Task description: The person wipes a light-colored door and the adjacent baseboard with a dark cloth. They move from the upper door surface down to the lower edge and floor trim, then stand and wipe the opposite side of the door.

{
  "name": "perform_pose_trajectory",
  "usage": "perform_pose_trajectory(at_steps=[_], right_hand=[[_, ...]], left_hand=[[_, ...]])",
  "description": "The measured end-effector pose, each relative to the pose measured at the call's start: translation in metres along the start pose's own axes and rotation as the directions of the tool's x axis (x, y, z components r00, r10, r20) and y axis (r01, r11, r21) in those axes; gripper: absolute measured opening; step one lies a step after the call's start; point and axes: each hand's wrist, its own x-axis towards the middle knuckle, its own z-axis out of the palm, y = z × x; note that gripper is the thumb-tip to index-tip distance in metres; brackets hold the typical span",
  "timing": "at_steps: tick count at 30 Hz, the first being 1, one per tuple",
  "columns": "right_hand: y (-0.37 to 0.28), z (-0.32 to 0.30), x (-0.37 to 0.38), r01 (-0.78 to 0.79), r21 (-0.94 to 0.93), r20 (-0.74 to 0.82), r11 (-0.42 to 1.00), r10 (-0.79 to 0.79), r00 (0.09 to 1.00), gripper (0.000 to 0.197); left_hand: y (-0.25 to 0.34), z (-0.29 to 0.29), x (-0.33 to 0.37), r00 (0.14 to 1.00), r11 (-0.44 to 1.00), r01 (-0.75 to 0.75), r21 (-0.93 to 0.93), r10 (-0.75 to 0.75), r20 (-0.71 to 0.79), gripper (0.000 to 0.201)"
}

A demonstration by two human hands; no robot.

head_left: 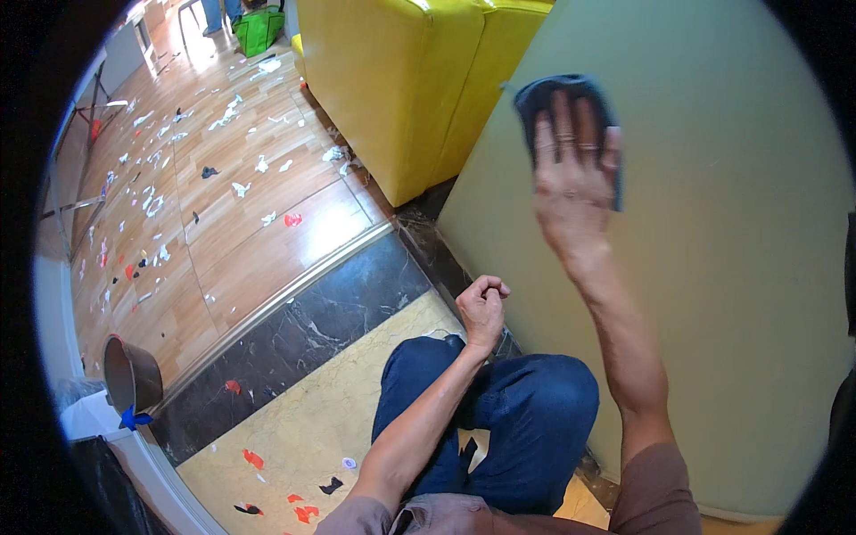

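Note:
Up on a pale green wall (pixel 713 223), my right hand (pixel 575 183) lies with fingers stretched over a dark blue-grey cloth (pixel 526 100). It holds the cloth against the surface, and both are slightly smeared by motion. My left hand (pixel 482 310) is curled into a loose fist above my bent knees, close to the wall's lower part. Nothing shows in its fingers, and it appears apart from the wall.
A yellow padded seat (pixel 401 98) stands beside the wall. Scraps of paper (pixel 241 189) litter the wooden floor (pixel 259 303); red and black bits lie on the beige tile (pixel 294 428). A brown bin (pixel 134 374) stands left. A green bag (pixel 259 31) sits far back.

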Motion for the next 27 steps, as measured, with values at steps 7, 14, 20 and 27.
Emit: perform_pose_trajectory(at_steps=[7, 14, 20, 27], right_hand=[[-0.067, 0.078, -0.061, 0.27, 0.092, 0.186, 0.958, -0.283, 0.941, 0.055], [-0.009, 0.019, 0.038, 0.064, 0.059, -0.083, 0.996, -0.059, 0.995, 0.05], [-0.028, 0.022, 0.034, 0.02, -0.043, -0.035, 0.999, -0.022, 0.999, 0.051], [-0.117, 0.116, -0.06, 0.293, 0.052, 0.259, 0.955, -0.296, 0.919, 0.056]], left_hand=[[0.003, -0.027, -0.004, 0.983, 0.964, 0.146, 0.221, -0.167, 0.076, 0.022], [0.02, -0.021, 0.0, 0.926, 0.986, -0.153, 0.069, 0.118, 0.359, 0.043], [-0.005, -0.029, 0.002, 0.928, 0.899, -0.003, 0.437, -0.16, 0.335, 0.035], [0.002, -0.044, 0.013, 0.954, 0.888, 0.179, 0.425, -0.262, 0.146, 0.028]])
